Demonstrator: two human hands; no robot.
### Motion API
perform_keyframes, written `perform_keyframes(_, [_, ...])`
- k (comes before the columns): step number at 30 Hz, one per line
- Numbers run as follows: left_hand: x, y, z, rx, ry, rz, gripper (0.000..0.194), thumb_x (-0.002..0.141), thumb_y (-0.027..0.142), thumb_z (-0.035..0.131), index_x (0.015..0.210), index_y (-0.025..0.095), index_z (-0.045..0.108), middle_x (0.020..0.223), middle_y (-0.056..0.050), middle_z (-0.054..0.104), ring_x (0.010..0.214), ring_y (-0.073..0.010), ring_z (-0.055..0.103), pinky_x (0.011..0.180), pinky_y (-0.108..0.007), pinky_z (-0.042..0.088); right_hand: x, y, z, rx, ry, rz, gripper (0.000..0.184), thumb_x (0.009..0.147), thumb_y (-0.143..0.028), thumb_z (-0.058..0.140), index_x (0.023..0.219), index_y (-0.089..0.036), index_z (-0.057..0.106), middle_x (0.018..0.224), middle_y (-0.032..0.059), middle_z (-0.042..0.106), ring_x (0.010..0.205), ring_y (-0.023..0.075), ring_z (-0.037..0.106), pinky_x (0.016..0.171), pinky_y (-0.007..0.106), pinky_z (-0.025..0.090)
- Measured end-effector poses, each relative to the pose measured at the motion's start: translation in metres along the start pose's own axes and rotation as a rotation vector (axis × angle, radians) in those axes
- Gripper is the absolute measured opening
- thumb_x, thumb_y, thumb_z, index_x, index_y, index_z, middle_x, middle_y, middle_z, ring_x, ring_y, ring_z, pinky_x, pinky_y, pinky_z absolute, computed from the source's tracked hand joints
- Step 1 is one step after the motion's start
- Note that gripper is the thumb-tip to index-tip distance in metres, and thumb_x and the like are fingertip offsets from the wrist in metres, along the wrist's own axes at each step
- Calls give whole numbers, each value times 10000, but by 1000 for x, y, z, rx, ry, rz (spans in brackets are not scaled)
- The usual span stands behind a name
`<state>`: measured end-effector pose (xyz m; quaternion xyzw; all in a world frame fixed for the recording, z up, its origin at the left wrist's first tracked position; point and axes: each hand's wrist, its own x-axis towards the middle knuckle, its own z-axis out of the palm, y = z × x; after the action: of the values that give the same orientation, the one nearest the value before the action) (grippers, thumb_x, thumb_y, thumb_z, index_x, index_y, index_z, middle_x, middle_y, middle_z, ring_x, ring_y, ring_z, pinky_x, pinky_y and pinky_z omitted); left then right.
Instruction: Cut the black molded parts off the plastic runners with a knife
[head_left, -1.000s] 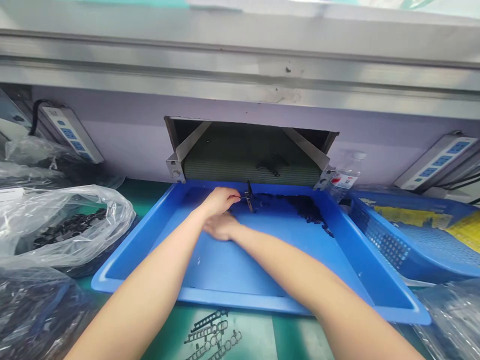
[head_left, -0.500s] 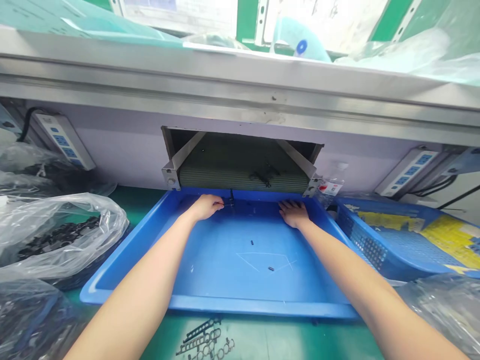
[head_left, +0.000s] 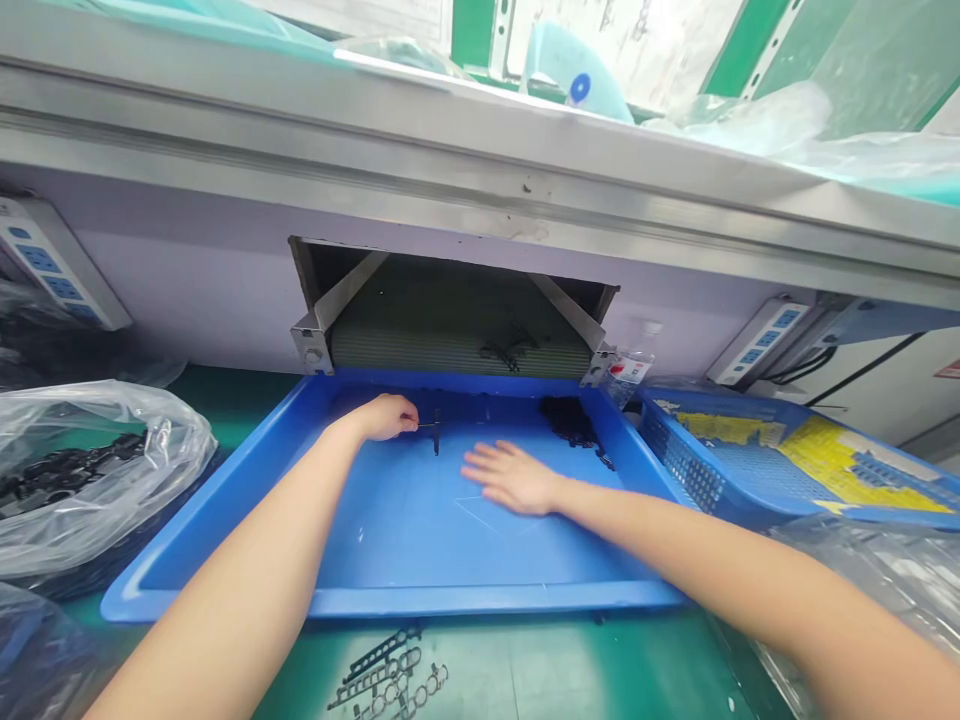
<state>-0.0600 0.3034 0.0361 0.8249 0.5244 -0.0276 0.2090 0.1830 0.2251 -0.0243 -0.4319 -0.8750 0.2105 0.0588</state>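
My left hand is at the far left part of the blue tray, its fingertips pinched on the thin stem of a small black plastic part that has a crossbar at its end. My right hand lies palm down, fingers spread, over the middle of the tray floor; whether anything is under it is hidden. A heap of small black plastic parts sits in the tray's far right corner.
A conveyor belt ends above the tray's far edge, with several black parts on it. Left stands a clear bag of black parts; right, a blue basket and a bottle. Black ring-shaped frames lie in front.
My right hand has swept left and nearer, from the far right corner to mid-tray, uncovering the heap. Two small black pieces on the floor no longer show. My left hand still pinches the part.
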Motion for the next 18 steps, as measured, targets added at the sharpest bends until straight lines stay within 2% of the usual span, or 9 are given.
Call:
perform_keyframes(2, [0, -4, 0, -31, -9, -49, 166, 834, 271, 531, 884, 131, 605, 933, -39, 625, 864, -168, 586, 794, -376, 470, 0, 27, -17, 108, 141, 130, 342, 859, -290, 559, 1187, -199, 524, 1344, 82, 414, 1255, 281, 304, 1029, 545, 156])
perform_keyframes(3, [0, -6, -1, -56, 2, -81, 165, 834, 268, 532, 900, 135, 602, 964, -46, 618, 884, -172, 581, 800, -380, 470, 0, 39, -25, 172, 219, 204, 335, 864, -292, 554, 1181, -190, 518, 1335, 89, 412, 1227, 288, 339, 1008, 556, 203])
perform_keyframes(5, [-2, -7, -3, -129, 57, -153, 181, 836, 266, 530, 950, 140, 591, 1023, -59, 600, 922, -181, 571, 813, -396, 467, -1, 55, -39, 330, 368, 330, 299, 880, -289, 530, 1164, -197, 517, 1307, 88, 422, 1158, 273, 415, 963, 522, 309])
perform_keyframes(7, [-2, -2, -4, -240, 140, -205, 211, 837, 269, 527, 999, 143, 575, 1071, -71, 579, 951, -191, 560, 822, -411, 463, 2, 58, -44, 525, 491, 425, 272, 890, -292, 512, 1146, -199, 521, 1259, 84, 458, 1079, 247, 480, 904, 471, 392])
perform_keyframes(10, [0, 19, 0, -481, 271, -211, 248, 849, 304, 503, 1028, 144, 562, 1067, -68, 579, 934, -193, 568, 802, -397, 475, 16, 41, -44, 870, 610, 502, 279, 894, -320, 505, 1127, -168, 519, 1143, 82, 531, 951, 216, 555, 799, 422, 471])
perform_keyframes(13, [7, 51, 9, -761, 372, -191, 317, 882, 368, 425, 1061, 131, 536, 1028, -74, 593, 871, -172, 592, 752, -368, 498, 35, 14, -47, 1211, 715, 486, 304, 901, -362, 484, 1111, -146, 518, 1060, 76, 565, 864, 195, 586, 729, 386, 500])
perform_keyframes(15, [13, 70, 14, -939, 386, -175, 385, 912, 401, 320, 1088, 115, 508, 1012, -90, 603, 837, -157, 610, 726, -345, 513, 44, 0, -54, 1401, 799, 439, 324, 907, -390, 462, 1112, -144, 512, 1045, 76, 568, 842, 188, 591, 708, 371, 506])
perform_keyframes(18, [21, 86, 19, -1153, 327, -157, 501, 929, 413, 161, 1105, 64, 474, 961, -153, 620, 781, -168, 643, 677, -315, 533, 48, -11, -63, 1625, 881, 372, 351, 911, -423, 436, 1104, -140, 511, 1019, 74, 573, 818, 180, 594, 684, 356, 511])
